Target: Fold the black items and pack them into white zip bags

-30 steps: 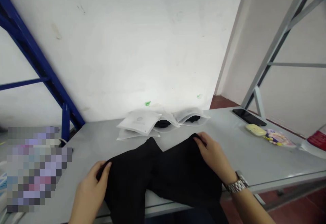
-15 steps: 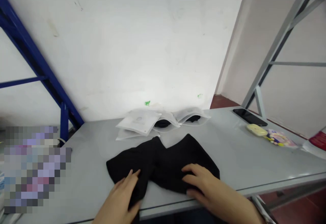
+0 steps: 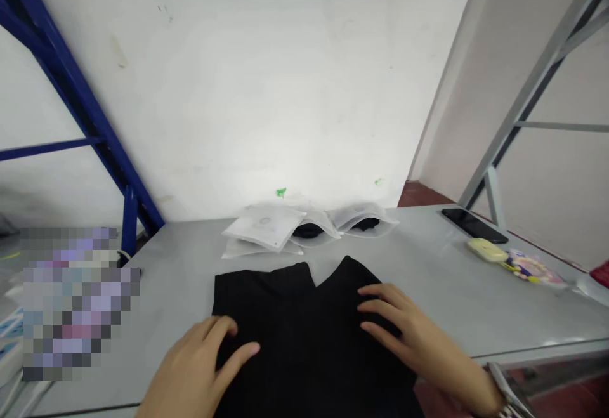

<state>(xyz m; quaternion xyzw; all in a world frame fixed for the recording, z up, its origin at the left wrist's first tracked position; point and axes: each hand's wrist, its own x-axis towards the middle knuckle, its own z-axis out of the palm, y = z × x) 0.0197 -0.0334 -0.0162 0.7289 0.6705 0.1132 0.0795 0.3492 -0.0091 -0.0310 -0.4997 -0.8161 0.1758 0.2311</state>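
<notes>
A black cloth garment lies spread before me, with a V-shaped notch in its far edge and its near part running out of the bottom of view. On its left side rests my left hand, thumb apart from the bent fingers, some fingertips hidden. My right hand lies on the garment's right side with its fingers spread. Neither hand is closed round the cloth. Just beyond the garment are several frosted white pouches. Two of them gape toward me with black material inside.
A grey table backs onto a white wall. At the right lie a black phone, a small yellow case and a colourful packet. A blurred-out purple item lies at the left, near a blue metal frame.
The garment has gone from folded and bunched to spread wider and flatter, its left part shifted and its near part reaching lower. My left hand has moved left; my right slightly right and away.
</notes>
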